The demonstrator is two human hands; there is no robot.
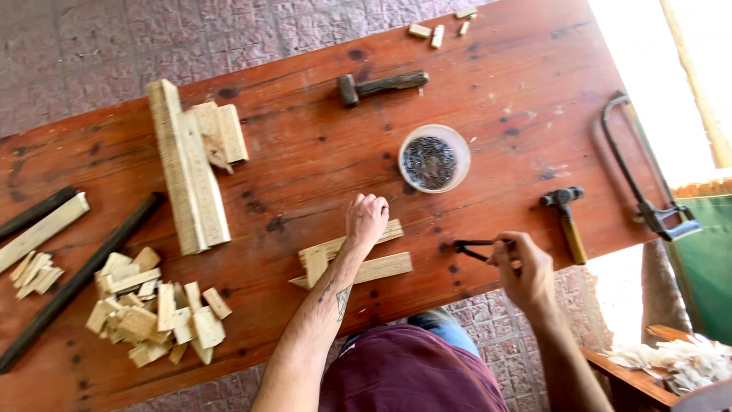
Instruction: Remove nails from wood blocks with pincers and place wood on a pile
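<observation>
- Reddish wooden table [488,69] over a tiled floor, seen from above.
- Left hand [367,217] lies curled, pressing pale nailed slats [358,263] at the near edge.
- Right hand [524,267], just right, fingers closed around dark pincers [471,248].
- Bowl of nails [434,159] sits beyond; hammer [566,217] to the right.

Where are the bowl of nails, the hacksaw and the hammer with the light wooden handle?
bowl of nails [434,159]: head view, on the dark nails inside.
hacksaw [634,177]: head view, on its dark frame.
hammer with the light wooden handle [571,233]: head view, on the handle.
</observation>
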